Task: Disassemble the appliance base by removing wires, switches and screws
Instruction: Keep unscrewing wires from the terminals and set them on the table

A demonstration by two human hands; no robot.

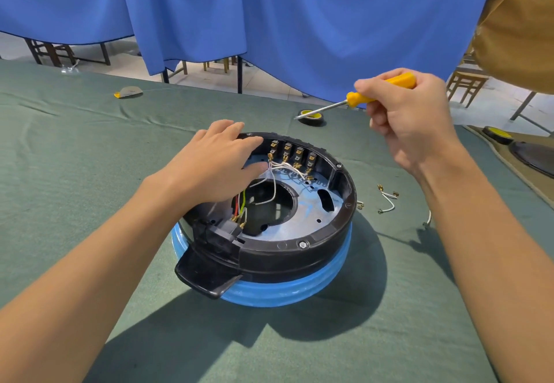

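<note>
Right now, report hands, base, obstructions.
Left hand flat on appliance base, beside white wires. Right hand grips yellow screwdriver, raised off the base. Switches wired in; one loose wire on the cloth.

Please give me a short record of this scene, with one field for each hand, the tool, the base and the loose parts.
left hand: lies on the far left part of the appliance base, fingers straight, next to the white wires
right hand: grips the yellow screwdriver, held above the table, tip away from the base
switches: four in a row at the far inner wall, wires attached
rim screw: in place at the near edge
loose wire: white, on the green cloth, right of the base
</note>
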